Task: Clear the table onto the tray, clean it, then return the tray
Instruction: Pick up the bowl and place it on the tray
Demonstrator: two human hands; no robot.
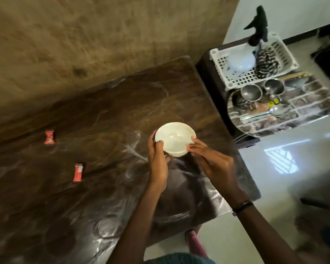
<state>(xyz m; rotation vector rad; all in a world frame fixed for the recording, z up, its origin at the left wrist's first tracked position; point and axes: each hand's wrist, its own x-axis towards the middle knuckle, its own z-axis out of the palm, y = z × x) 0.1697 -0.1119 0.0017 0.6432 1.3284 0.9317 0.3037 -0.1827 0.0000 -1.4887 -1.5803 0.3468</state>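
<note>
Both hands hold a white bowl (174,139) above the dark wooden surface (103,115): the left hand (157,161) curls round its left side with the thumb on the rim, and the right hand (211,162) pinches the right rim with its fingertips. Two red wrappers (50,137) (78,172) lie well apart from the bowl to the left. Off the far right edge sits a patterned tray (312,103) carrying steel cups (251,92) and a spoon (274,110), beside a white basket (282,54).

The dark wooden worktop (103,111) runs off the left and bottom edges. The small red wrappers' (50,137) print is too blurred to read, and the reflective steel tray's (312,115) contents smear together.
</note>
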